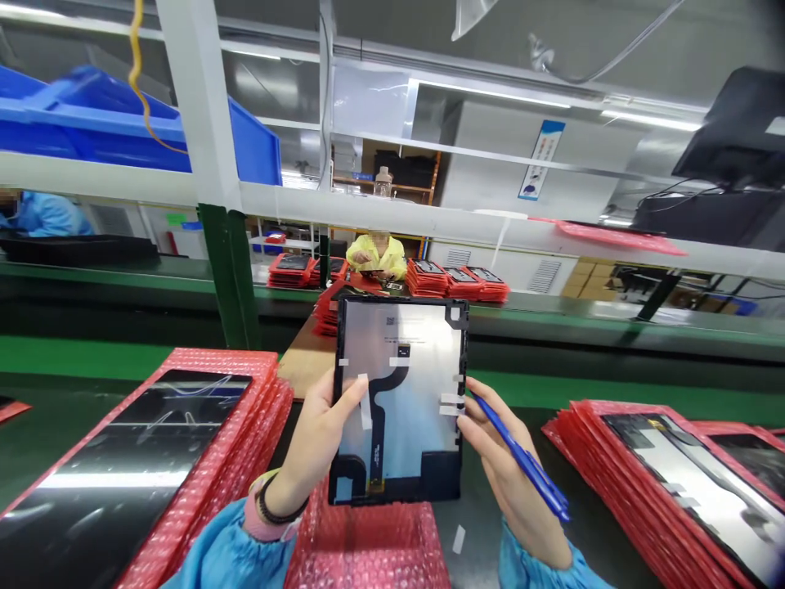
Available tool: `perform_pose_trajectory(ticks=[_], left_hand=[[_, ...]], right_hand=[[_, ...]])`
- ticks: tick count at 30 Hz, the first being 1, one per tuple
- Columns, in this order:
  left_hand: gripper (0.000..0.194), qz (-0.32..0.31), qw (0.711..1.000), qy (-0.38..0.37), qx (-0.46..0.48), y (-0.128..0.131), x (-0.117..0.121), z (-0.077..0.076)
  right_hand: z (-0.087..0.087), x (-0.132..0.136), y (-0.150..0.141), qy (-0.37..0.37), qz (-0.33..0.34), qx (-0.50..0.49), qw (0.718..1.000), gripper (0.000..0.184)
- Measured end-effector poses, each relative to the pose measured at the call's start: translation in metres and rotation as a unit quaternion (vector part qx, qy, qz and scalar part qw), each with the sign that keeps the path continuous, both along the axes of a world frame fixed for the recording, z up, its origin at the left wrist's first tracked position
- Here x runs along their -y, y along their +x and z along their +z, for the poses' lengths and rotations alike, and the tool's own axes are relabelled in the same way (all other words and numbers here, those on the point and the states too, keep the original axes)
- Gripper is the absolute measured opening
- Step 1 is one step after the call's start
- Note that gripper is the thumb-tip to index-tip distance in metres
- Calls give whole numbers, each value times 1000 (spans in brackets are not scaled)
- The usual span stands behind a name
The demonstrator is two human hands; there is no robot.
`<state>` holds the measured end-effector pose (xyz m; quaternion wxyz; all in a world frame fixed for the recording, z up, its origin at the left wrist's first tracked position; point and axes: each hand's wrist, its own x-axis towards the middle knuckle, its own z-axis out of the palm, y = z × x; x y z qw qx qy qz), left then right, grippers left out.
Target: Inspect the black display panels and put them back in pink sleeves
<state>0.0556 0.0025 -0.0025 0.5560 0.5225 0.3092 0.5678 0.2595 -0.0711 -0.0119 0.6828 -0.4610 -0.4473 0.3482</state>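
A tablet display panel [423,417] is held upright in front of me, its silvery back with a black ribbon cable and white tape strips facing me. My left hand [319,433] grips its left edge, thumb over a tape strip. At the opposite edge, my right hand [512,470] pinches the panel with thumb and fingers. A blue pen [524,458] also lies in that right hand, tilted along the fingers. Below the panel is a red bubble-wrap bag [368,548]. A small loose white strip [459,539] lies on the dark surface beside it.
At left stands a pile of red bubble bags topped by a glossy black screen [135,466]. Another red stack carrying a display panel [705,483] is at right. Across the bench sits a person in yellow [377,255] among red stacks. A blue bin [91,123] rests on the shelf.
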Motion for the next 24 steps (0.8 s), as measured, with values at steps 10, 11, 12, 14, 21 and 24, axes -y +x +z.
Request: perform_pose_trajectory(ticks=[10,11,12,14,21,24], left_hand=[[27,29,995,76,-64,-6,-30,-12],[26,40,992,89,-80,-7,-32,-12],[25,55,988,107,-100,-9,-34,-12],[18,79,971,167,-150,-11,-36,-12],[38,-38,853,443,-274,-18,-43,-17],[42,-6,790,542,-288,-15,-48,-22]], right_hand=[[-14,-42,-7,-22,-93,25,995,50],[-14,-45,-7,-29,-93,23,995,50],[-14,-46,-7,-32,-90,24,995,50],[-14,-48,-6,-23,-68,14,997,51],[-14,-41,-17,-47,100,-110,988,70],[-17,-36,-23,-51,71,-64,994,61]])
